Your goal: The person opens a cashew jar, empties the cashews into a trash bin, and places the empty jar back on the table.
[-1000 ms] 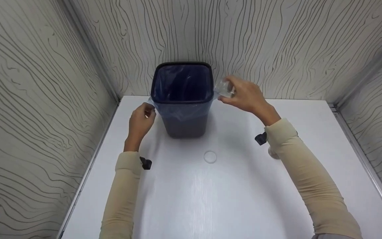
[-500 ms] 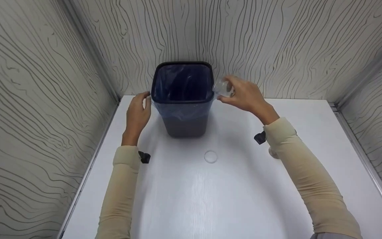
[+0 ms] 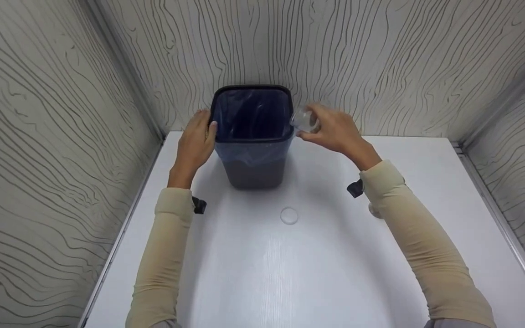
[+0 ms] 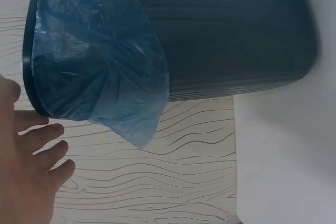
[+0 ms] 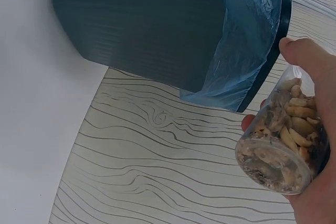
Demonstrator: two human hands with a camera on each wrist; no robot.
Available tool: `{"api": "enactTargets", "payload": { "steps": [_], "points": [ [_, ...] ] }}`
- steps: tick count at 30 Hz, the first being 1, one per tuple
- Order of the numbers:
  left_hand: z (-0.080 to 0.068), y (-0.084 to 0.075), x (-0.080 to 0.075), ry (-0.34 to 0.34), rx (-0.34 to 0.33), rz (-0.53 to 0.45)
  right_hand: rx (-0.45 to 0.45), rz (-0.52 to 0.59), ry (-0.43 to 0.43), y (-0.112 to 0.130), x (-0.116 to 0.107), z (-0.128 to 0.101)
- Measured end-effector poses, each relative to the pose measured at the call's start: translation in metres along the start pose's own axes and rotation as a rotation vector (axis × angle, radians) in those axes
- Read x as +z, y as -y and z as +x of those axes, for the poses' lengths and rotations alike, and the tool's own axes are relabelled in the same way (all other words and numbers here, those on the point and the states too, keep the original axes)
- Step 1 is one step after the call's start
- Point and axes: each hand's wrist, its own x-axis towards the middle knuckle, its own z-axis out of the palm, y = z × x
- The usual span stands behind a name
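Note:
A dark grey trash can (image 3: 255, 171) stands against the back wall, lined with a blue plastic bag (image 4: 100, 51) folded over its black rim (image 3: 249, 140). At the left side of that rim, my left hand (image 3: 195, 142) lies with extended fingers touching it and the thumb near the front corner. My right hand (image 3: 335, 130) grips a clear plastic jar (image 5: 286, 140) close to the opposite side of the rim. Tan, nut-like pieces (image 5: 302, 121) fill much of the jar, which is tilted with its base toward the right wrist camera. The jar's mouth is hidden by the hand.
A thin, clear round ring or lid (image 3: 289, 215) lies on the white table (image 3: 267, 273) in front of the can. Another small roundish object (image 3: 375, 210) is partly hidden beside the right sleeve. Patterned walls (image 3: 253, 41) enclose the table at the back and sides.
My left hand has let go of the bag's edge below the left corner and moved up along the rim. My right hand has shifted only slightly left with the jar.

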Motion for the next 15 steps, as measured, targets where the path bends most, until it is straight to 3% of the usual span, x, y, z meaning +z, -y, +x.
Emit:
{"api": "enactTargets", "payload": {
  "steps": [9, 15],
  "points": [
    [0.014, -0.006, -0.001, 0.083, 0.039, 0.102, -0.009, -0.003, 0.004, 0.001, 0.001, 0.002],
    [0.023, -0.009, -0.002, 0.165, 0.027, 0.151, -0.015, -0.007, 0.011, 0.003, 0.002, 0.003]
  ]
}}
